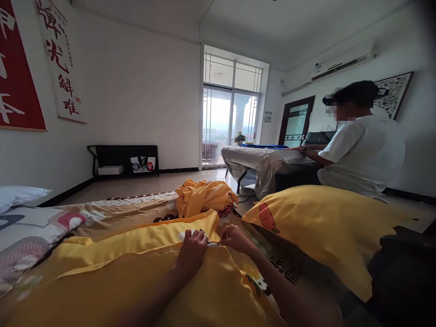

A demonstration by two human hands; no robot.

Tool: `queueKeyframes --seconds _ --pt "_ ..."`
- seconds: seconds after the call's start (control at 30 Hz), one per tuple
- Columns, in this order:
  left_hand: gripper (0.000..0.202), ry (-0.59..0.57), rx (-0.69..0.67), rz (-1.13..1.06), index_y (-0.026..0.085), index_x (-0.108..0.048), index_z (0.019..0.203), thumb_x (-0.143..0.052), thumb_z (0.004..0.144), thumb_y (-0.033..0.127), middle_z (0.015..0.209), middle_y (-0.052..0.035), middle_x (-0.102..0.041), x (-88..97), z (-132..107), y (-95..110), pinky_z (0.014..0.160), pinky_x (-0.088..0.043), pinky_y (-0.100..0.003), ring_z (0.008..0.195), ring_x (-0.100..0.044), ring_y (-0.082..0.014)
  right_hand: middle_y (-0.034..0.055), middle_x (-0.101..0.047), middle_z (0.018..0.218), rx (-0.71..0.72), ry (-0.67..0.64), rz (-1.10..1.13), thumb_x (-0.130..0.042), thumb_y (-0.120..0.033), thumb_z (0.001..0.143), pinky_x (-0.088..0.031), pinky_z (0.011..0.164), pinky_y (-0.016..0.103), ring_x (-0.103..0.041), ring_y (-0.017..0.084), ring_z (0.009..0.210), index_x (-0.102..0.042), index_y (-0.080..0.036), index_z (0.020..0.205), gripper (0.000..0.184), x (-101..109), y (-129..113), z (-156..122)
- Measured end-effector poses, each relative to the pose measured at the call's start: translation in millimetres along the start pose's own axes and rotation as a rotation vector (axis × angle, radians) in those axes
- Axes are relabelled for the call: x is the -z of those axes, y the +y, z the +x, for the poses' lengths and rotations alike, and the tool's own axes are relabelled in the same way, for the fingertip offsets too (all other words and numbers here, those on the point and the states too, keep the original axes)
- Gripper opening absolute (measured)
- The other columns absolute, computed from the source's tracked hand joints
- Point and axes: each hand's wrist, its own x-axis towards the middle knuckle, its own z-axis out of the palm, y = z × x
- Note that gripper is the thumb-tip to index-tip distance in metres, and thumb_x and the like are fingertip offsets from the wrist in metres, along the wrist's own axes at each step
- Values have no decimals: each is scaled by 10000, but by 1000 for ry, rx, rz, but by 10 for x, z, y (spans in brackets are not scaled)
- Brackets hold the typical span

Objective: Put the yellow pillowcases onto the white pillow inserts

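A yellow pillowcase [136, 277] lies spread in front of me, its open edge facing away and a yellow flap folded out beyond it. At the right end of that edge, my left hand [193, 247] is closed on the fabric. Just beside it my right hand [235, 238] pinches the pillowcase near its corner, fingers curled together. A bit of white shows between the two hands; I cannot make out what it is. Beyond them sits a crumpled orange-yellow cloth [202, 197]. To the right lies a plump yellow pillow [320, 222] with a carrot print.
Patterned bedding [132, 209] is under the pillowcase. Patterned pillows [30, 236] lie at the left. Another person [361, 145] sits at a covered table [252, 156] on the right, hands on it. A low black bench [112, 156] stands by the far wall.
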Motion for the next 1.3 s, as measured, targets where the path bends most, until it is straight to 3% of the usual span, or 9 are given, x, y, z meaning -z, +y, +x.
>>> queueKeyframes --seconds 0.7,1.17,1.3 --pt "222 -11 -15 6 153 -631 897 -427 850 81 951 -99 -650 36 -34 17 830 -322 -421 943 -565 -249 28 -652 740 -98 2 -261 -579 -116 623 -270 597 243 -524 142 707 -622 -166 611 68 -258 -3 -48" --pt "226 -5 15 -23 159 -625 912 -413 877 85 977 -92 -646 41 4 2 833 -327 -419 970 -563 -246 -11 -577 629 -36 79 -139 -581 -130 647 -263 568 232 -467 116 623 -563 -165 561 95 -141 118 -14" --pt "219 3 51 -48 188 -611 1029 -469 869 140 1061 -89 -629 107 -26 -57 857 -331 -422 1024 -541 -254 -18 -564 634 -9 111 -73 -573 -106 649 -275 565 220 -467 113 626 -552 -167 563 107 -142 162 -29"
